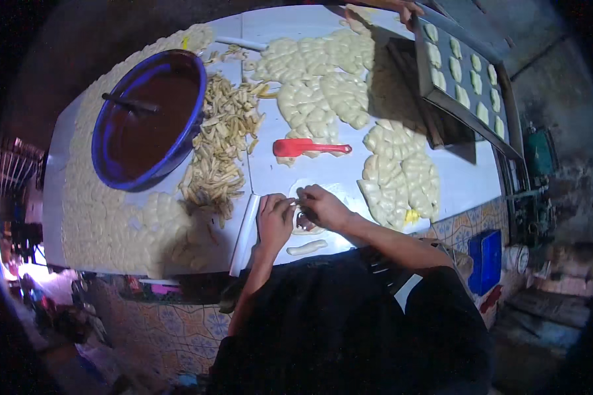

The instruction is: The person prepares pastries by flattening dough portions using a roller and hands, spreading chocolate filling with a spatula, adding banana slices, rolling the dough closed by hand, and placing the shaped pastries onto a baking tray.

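Note:
My left hand (276, 217) and my right hand (317, 208) both have their fingers closed on the upper edge of a flat dough piece (306, 229) with dark brown filling on it. A small formed dough roll (306, 247) lies just below it. A white rod, perhaps a rolling pin (244, 235), lies left of my left hand. A red spatula (310, 147) rests on dough beyond my hands.
A blue basin (195, 125) of brown mixture stands left, beside banana-like strips (214, 164). Dough pieces (402, 178) cover much of the white table (464, 191). At upper right another person's hand (407, 10) holds a dark tray (435, 93) with dough pieces.

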The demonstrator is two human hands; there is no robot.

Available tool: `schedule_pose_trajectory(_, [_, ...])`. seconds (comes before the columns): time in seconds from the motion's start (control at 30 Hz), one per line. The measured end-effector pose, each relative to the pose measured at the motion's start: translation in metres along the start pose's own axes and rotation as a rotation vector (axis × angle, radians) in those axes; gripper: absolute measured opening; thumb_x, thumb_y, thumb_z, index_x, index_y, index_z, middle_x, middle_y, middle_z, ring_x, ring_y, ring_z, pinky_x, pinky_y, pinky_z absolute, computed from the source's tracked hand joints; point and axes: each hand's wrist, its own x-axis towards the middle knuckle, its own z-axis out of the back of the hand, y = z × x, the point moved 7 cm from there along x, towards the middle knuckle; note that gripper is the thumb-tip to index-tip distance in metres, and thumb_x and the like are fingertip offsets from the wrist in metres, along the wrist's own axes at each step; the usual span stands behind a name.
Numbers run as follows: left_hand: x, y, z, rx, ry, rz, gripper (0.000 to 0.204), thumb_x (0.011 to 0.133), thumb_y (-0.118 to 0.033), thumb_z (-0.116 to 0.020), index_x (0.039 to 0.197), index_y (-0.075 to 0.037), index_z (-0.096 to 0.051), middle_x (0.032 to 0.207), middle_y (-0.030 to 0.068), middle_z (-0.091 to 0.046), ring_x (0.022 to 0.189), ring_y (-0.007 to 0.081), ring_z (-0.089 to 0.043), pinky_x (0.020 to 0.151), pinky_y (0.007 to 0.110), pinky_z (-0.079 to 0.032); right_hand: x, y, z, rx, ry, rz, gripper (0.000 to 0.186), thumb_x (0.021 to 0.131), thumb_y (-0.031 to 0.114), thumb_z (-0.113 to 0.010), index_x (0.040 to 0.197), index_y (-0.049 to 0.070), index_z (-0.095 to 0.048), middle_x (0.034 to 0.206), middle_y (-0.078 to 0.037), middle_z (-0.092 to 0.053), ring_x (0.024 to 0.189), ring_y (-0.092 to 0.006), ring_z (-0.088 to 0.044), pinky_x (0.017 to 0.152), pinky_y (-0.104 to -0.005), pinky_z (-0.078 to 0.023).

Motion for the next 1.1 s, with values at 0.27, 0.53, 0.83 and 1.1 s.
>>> schedule_pose_trajectory(0.27, [-0.007,-0.006,-0.005,0.010,0.045,-0.047,0.012,0.083,-0.012,-0.076,0.093,-0.008,-0.079,0.109,0.0100,-0.062,0.106,0.0300,-0.055,0.090,0.042,-0.046,-0.026,0.009,0.004,0.107,-0.010,-0.151,0.025,0.074,0.005,-0.077,0.098,-0.002,-0.073,0.100,-0.017,-0.064,0.100,-0.0358,-0.063,0.084,-0.0418,-0.055])
schedule_pose_trajectory(0.53, [-0.028,-0.027,0.006,0.071,0.083,-0.106,0.020,0.077,-0.012,-0.079,0.097,-0.010,-0.079,0.124,0.0126,-0.057,0.117,0.0339,-0.050,0.097,0.047,-0.043,-0.052,0.023,0.008,0.119,-0.012,-0.181,0.035,0.078,0.000,-0.070,0.113,0.002,-0.071,0.113,-0.016,-0.064,0.109,-0.0352,-0.061,0.092,-0.0434,-0.053])
schedule_pose_trajectory(0.83, [-0.031,-0.030,0.001,0.057,0.099,-0.220,0.014,0.074,-0.008,-0.079,0.087,-0.007,-0.074,0.100,0.0099,-0.059,0.104,0.0323,-0.052,0.091,0.048,-0.042,-0.068,0.017,0.000,0.111,-0.127,-0.198,0.021,0.086,0.006,-0.071,0.107,0.004,-0.072,0.101,-0.014,-0.065,0.095,-0.0339,-0.060,0.080,-0.0416,-0.050])
schedule_pose_trajectory(1.1, [-0.012,-0.034,-0.007,0.286,0.103,-0.119,0.025,0.079,-0.005,-0.068,0.104,-0.009,-0.073,0.108,0.0127,-0.055,0.111,0.0353,-0.047,0.098,0.050,-0.037,-0.050,0.013,0.012,0.120,-0.108,-0.310,0.033,0.079,-0.003,-0.065,0.111,-0.003,-0.069,0.123,-0.024,-0.057,0.111,-0.0388,-0.057,0.094,-0.0443,-0.051])
